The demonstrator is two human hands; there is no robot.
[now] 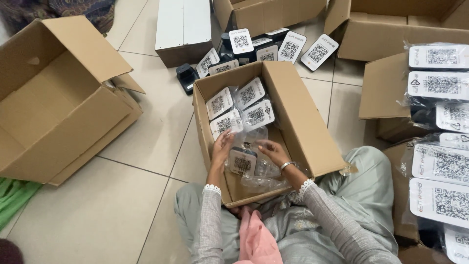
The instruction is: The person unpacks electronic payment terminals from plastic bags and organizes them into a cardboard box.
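An open cardboard box [303, 122] stands on the floor in front of my knees. Inside, at its far end, several small black devices with white coded cards on top [239, 107] sit in clear bags. My left hand [222, 146] and my right hand [273, 150] are both inside the box, holding one more bagged device [243, 161] between them by its clear plastic bag. A metal bangle is on my right wrist.
A large empty cardboard box [58, 98] lies open at the left. More coded devices [273, 46] stand on the tiled floor behind the box, near a white case [183, 29]. Stacks of bagged devices [439, 122] fill boxes at the right. Another box [400, 29] is at the back.
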